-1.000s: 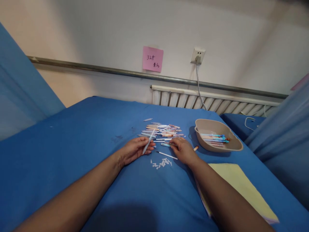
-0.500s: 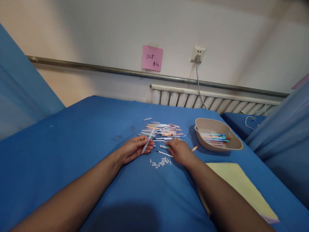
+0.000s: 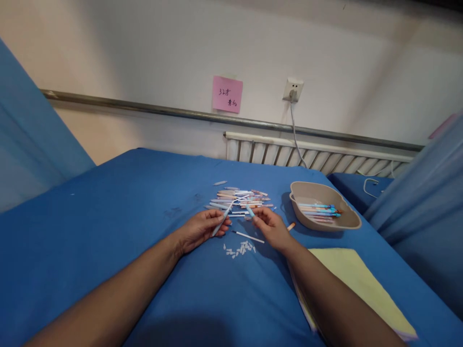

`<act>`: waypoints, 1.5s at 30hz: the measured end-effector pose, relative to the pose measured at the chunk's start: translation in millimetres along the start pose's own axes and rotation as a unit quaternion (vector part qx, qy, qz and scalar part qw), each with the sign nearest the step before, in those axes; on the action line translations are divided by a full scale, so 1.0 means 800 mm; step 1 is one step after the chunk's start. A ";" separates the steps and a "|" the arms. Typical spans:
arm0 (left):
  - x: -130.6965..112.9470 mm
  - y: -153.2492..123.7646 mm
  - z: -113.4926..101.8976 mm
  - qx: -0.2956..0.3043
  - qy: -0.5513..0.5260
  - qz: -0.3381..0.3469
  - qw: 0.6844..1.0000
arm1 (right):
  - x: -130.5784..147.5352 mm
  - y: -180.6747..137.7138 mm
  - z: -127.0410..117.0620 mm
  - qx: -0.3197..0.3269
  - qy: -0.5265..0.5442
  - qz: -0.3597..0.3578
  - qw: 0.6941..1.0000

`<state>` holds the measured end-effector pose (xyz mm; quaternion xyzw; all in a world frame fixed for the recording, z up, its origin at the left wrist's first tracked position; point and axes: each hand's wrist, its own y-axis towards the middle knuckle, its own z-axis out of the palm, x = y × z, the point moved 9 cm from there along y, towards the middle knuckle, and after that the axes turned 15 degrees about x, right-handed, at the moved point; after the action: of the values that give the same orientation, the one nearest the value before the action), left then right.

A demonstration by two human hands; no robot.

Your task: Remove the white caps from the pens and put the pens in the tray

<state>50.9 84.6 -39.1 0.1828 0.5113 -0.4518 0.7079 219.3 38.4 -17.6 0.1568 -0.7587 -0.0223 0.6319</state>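
My left hand rests on the blue cloth with its fingers closed on a thin pale pen barrel that points up and to the right. My right hand is raised a little and pinches a short light-blue pen piece between thumb and fingers. Just beyond both hands lies a loose pile of pens and pen parts. A thin white refill lies between the hands, and several small white bits sit in front of it. An orange-tipped piece lies right of my right hand.
A beige tray with several finished pens stands to the right. A yellow sheet lies under my right forearm. A radiator, a rail, a pink note and a wall socket with a cable are on the far wall. Blue drapes hang left and right.
My right hand has picked the light-blue piece off the cloth and lifted it toward the barrel in my left hand. The left hand has barely moved. The camera tilted down slightly.
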 end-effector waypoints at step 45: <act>-0.013 -0.005 0.024 -0.025 0.257 0.008 0.966 | 0.043 -0.014 -0.003 -0.033 -0.202 -0.035 0.978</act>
<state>57.6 73.6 -21.1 0.2792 0.6859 -0.3713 0.5601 218.7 19.0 13.0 0.1549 -0.8634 -0.1007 0.4695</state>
